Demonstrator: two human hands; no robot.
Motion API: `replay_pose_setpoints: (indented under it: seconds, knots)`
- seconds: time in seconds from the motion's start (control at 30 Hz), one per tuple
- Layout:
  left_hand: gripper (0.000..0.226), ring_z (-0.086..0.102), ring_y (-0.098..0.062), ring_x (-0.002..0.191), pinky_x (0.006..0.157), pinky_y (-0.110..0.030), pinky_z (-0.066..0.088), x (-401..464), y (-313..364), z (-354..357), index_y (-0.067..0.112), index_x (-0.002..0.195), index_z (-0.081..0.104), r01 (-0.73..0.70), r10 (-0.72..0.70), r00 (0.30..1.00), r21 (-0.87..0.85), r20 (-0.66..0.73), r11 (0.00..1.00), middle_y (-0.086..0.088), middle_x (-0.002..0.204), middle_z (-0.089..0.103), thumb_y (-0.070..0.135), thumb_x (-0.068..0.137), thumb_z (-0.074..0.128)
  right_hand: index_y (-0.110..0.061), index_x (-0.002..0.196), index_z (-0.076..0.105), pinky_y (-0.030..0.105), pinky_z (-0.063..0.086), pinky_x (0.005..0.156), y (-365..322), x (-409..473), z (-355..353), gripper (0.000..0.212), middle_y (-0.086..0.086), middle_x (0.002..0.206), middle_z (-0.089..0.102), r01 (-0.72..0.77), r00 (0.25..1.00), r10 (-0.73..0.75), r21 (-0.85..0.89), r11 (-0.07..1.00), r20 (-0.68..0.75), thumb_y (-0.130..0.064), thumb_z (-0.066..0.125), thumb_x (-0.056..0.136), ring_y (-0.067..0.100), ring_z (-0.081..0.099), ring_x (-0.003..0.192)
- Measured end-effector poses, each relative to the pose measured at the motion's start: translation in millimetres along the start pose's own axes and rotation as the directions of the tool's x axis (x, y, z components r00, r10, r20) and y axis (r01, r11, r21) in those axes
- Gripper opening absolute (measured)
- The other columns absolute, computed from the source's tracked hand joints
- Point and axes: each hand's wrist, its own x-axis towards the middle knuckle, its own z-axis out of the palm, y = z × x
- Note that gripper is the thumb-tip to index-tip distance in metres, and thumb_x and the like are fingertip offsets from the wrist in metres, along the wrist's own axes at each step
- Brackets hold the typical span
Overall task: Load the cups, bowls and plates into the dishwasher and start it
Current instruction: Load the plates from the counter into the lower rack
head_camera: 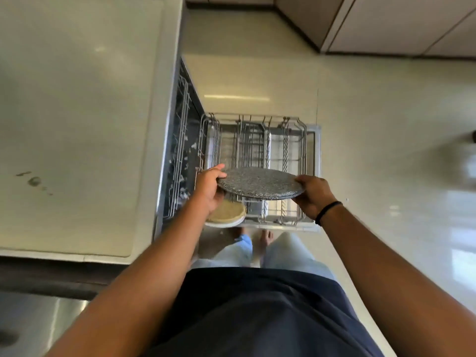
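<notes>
Speckled grey plate (pixel 260 182) round, flat, level over lower rack (pixel 260 140); left hand (pixel 208 188), right hand (pixel 313 194) grip opposite rims.

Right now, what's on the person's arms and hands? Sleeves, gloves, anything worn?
Both forearms are bare as far as the frame shows, with no sleeves in view. The left hand has no glove and nothing visible at the wrist. The right hand is also gloveless, with a thin black band around its wrist. No rings can be made out.

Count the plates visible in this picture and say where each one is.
2. A speckled grey plate held by both hands above the lower rack; a beige plate beneath the left hand, partly hidden.
</notes>
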Motion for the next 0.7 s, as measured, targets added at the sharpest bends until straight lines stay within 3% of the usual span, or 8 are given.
replay_pose_setpoints:
  seconds: [0.07,0.13,0.23,0.33,0.4,0.5,0.6,0.7]
  knots:
    - [0.055,0.059,-0.029,0.111,0.096,-0.049,0.052,35.5,-17.6,-14.1,0.019,0.134,0.061,0.098,-0.090,0.994,0.141,-0.060,0.985,-0.014,0.129,0.059,0.009,0.081,0.052,-0.001,0.085,0.057,0.038,0.054,0.065,26.6,24.5,3.2,0.009,0.017,0.080,0.058,-0.034,0.999,0.034,-0.100,0.994,0.000,0.003,0.053,0.092,0.027,0.059,0.069]
    - [0.068,0.057,-0.031,0.119,0.106,-0.054,0.045,83.3,-47.4,-32.3,0.024,0.131,0.064,0.156,-0.104,0.976,0.283,-0.190,0.946,-0.013,0.129,0.063,0.014,0.064,0.055,-0.002,0.090,0.061,0.045,0.051,0.072,59.5,54.5,10.1,0.004,0.021,0.086,0.058,-0.089,0.995,0.096,-0.181,0.980,0.033,0.000,0.059,0.088,0.031,0.058,0.077]
    - [0.046,0.057,-0.022,0.088,0.081,-0.033,0.049,119.8,-82.4,-50.4,0.011,0.126,0.066,0.212,-0.057,0.933,0.415,-0.355,0.885,-0.006,0.094,0.065,0.003,0.083,0.054,-0.006,0.100,0.064,0.054,0.048,0.079,111.1,98.9,23.5,0.016,0.025,0.092,0.057,-0.217,0.967,0.245,-0.275,0.937,0.072,-0.003,0.060,0.085,0.034,0.054,0.083]
    - [0.025,0.049,-0.015,0.061,0.054,-0.028,0.038,161.0,-122.0,-73.4,0.005,0.107,0.068,0.255,0.026,0.879,0.517,-0.476,0.817,-0.001,0.074,0.058,0.000,0.092,0.049,-0.007,0.083,0.060,0.044,0.048,0.075,151.7,145.2,34.8,0.015,0.020,0.081,0.058,-0.347,0.917,0.394,-0.356,0.868,0.066,0.004,0.055,0.090,0.029,0.056,0.074]
    - [0.019,0.047,-0.012,0.057,0.050,-0.026,0.037,184.1,-143.2,-88.8,0.008,0.094,0.065,0.307,0.046,0.845,0.555,-0.532,0.773,-0.003,0.075,0.057,0.003,0.097,0.046,-0.010,0.074,0.055,0.034,0.049,0.060,173.3,169.6,43.8,0.025,0.013,0.066,0.056,-0.419,0.880,0.472,-0.371,0.829,0.060,0.006,0.051,0.092,0.022,0.055,0.056]
    - [0.022,0.054,-0.019,0.068,0.062,-0.032,0.043,215.2,-165.5,-105.7,0.007,0.099,0.067,0.333,0.102,0.802,0.583,-0.589,0.741,-0.010,0.086,0.063,0.009,0.100,0.045,-0.012,0.073,0.051,0.021,0.046,0.039,201.8,205.7,56.1,0.026,0.007,0.056,0.057,-0.439,0.883,0.470,-0.387,0.811,-0.018,0.005,0.051,0.092,0.013,0.055,0.039]
    - [0.025,0.052,-0.018,0.069,0.062,-0.029,0.039,236.1,-177.5,-110.6,0.005,0.108,0.071,0.330,0.156,0.809,0.658,-0.566,0.676,-0.005,0.083,0.063,0.012,0.101,0.047,-0.011,0.094,0.057,0.035,0.059,0.049,222.7,229.0,63.4,0.007,0.014,0.084,0.065,-0.391,0.910,0.410,-0.467,0.793,-0.067,-0.004,0.058,0.090,0.026,0.067,0.068]
    - [0.032,0.047,-0.013,0.067,0.051,-0.021,0.034,246.8,-178.3,-107.6,0.008,0.121,0.069,0.350,0.196,0.816,0.734,-0.544,0.582,-0.010,0.102,0.071,0.010,0.102,0.044,-0.007,0.105,0.064,0.050,0.062,0.075,235.3,243.1,64.8,0.017,0.019,0.104,0.069,-0.323,0.925,0.378,-0.605,0.727,-0.039,-0.013,0.060,0.090,0.036,0.071,0.092]
